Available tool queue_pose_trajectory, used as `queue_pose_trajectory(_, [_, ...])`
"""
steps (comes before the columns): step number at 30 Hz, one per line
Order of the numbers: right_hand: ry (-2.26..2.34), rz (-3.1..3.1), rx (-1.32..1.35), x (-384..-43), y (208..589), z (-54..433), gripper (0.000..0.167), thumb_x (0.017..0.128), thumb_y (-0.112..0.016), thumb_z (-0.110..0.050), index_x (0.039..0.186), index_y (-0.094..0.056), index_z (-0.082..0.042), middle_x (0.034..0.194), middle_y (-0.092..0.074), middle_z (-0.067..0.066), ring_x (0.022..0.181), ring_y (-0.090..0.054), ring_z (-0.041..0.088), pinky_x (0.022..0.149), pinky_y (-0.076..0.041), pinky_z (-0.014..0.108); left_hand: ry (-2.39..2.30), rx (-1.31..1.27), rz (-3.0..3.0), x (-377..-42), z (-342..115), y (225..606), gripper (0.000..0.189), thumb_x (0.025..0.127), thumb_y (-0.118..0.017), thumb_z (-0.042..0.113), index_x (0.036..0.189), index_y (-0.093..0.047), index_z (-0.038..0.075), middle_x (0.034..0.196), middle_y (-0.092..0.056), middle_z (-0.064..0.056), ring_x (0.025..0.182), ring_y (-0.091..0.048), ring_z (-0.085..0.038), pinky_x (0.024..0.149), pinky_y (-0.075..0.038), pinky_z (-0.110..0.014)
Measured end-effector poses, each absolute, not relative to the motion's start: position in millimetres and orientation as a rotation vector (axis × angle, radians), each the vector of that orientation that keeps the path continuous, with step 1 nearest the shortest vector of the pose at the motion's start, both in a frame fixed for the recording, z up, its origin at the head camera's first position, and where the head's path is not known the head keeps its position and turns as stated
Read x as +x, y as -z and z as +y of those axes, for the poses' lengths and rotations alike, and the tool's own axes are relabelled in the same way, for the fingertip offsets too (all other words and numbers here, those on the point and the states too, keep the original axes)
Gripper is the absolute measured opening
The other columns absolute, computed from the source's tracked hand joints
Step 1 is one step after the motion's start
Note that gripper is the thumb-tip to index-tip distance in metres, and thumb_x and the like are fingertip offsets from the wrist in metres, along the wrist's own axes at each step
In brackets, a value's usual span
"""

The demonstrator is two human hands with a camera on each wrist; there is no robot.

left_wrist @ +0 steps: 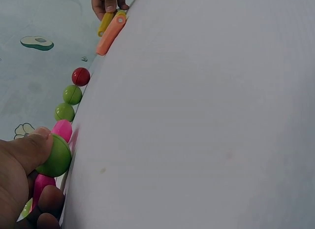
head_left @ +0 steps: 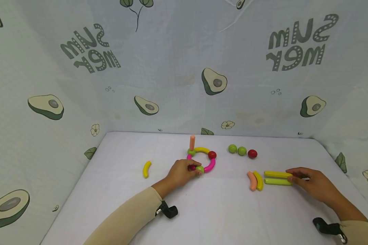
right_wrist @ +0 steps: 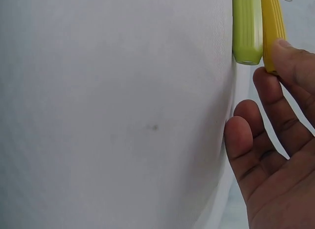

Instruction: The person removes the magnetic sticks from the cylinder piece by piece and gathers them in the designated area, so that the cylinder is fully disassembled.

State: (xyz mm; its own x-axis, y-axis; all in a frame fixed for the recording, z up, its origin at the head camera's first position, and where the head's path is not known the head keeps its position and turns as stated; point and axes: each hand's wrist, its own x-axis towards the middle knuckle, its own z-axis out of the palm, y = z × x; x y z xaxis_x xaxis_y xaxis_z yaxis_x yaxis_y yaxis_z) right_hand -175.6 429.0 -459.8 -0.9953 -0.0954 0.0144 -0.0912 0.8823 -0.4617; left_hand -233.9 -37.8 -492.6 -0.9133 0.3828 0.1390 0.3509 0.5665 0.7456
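Observation:
A ring of toy pieces lies at the table's middle: pink curved pieces [head_left: 210, 165], a red ball [head_left: 212, 154], a yellow curved piece [head_left: 201, 149] and a green ball [head_left: 191, 152] with an orange stick [head_left: 192, 143] pointing away from it. My left hand [head_left: 181, 173] holds the ring's near green ball [left_wrist: 58, 157] between thumb and fingers, with pink pieces on both sides of it. Over at the right, my right hand [head_left: 314, 183] pinches the end of a ridged yellow stick [right_wrist: 272, 29]. A light green stick [right_wrist: 247, 29] lies alongside that one.
Beyond the ring to the right sit two green balls [head_left: 241, 151] and a red ball [head_left: 252, 154] in a row. An orange curved piece [head_left: 252, 181] and a yellow curved piece [head_left: 258, 180] lie left of the sticks. Another yellow curved piece [head_left: 146, 169] is at the left.

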Motion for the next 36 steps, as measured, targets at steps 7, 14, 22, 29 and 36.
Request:
queue_pose_trajectory(7, [0.742, 3.022, -0.175, -179.2, 459.9, 428.9, 0.043, 0.102, -0.066, -0.034, 0.127, -0.068, 0.001, 0.117, -0.069, 0.023, 0.106, -0.061, 0.041, 0.077, -0.051, 0.049, -1.273, 0.619, 2.757, -234.6, -38.4, 490.6, 0.027, 0.089, -0.083, 0.024, 0.114, -0.079, 0.019, 0.083, -0.063, 0.013, 0.076, -0.053, -0.007, 0.066, -0.046, -0.022])
queue_pose_trajectory(14, [0.727, 3.0, -0.17, -184.2, 457.8, 426.1, 0.042, 0.1, -0.069, -0.031, 0.126, -0.068, 0.002, 0.115, -0.068, 0.023, 0.105, -0.061, 0.042, 0.081, -0.051, 0.059, -1.283, 0.618, 2.756, -237.1, -39.3, 491.5, 0.027, 0.088, -0.084, 0.024, 0.114, -0.08, 0.019, 0.084, -0.063, 0.013, 0.077, -0.054, -0.007, 0.067, -0.047, -0.023])
queue_pose_trajectory(22, [0.742, 2.955, -0.156, -185.3, 455.7, 425.4, 0.04, 0.102, -0.065, -0.028, 0.127, -0.068, 0.003, 0.122, -0.065, 0.028, 0.11, -0.058, 0.047, 0.084, -0.05, 0.062, -1.279, 0.613, 2.754, -235.3, -38.3, 490.9, 0.026, 0.088, -0.083, 0.023, 0.114, -0.08, 0.018, 0.083, -0.063, 0.012, 0.076, -0.053, -0.007, 0.067, -0.046, -0.022])
queue_pose_trajectory(29, [0.743, 2.933, -0.13, -185.0, 456.1, 427.1, 0.032, 0.102, -0.061, -0.018, 0.125, -0.069, 0.003, 0.125, -0.063, 0.03, 0.113, -0.056, 0.05, 0.085, -0.05, 0.062, -1.275, 0.612, 2.759, -233.4, -37.8, 491.5, 0.027, 0.089, -0.083, 0.024, 0.115, -0.079, 0.019, 0.083, -0.063, 0.012, 0.077, -0.053, -0.007, 0.067, -0.046, -0.023])
queue_pose_trajectory(36, [0.741, 2.929, -0.131, -185.9, 455.6, 427.2, 0.033, 0.104, -0.06, -0.022, 0.124, -0.069, 0.003, 0.125, -0.063, 0.03, 0.114, -0.055, 0.051, 0.085, -0.049, 0.062, -1.272, 0.616, 2.761, -232.7, -37.6, 491.3, 0.028, 0.088, -0.083, 0.024, 0.116, -0.08, 0.019, 0.082, -0.063, 0.013, 0.076, -0.052, -0.007, 0.067, -0.045, -0.022])
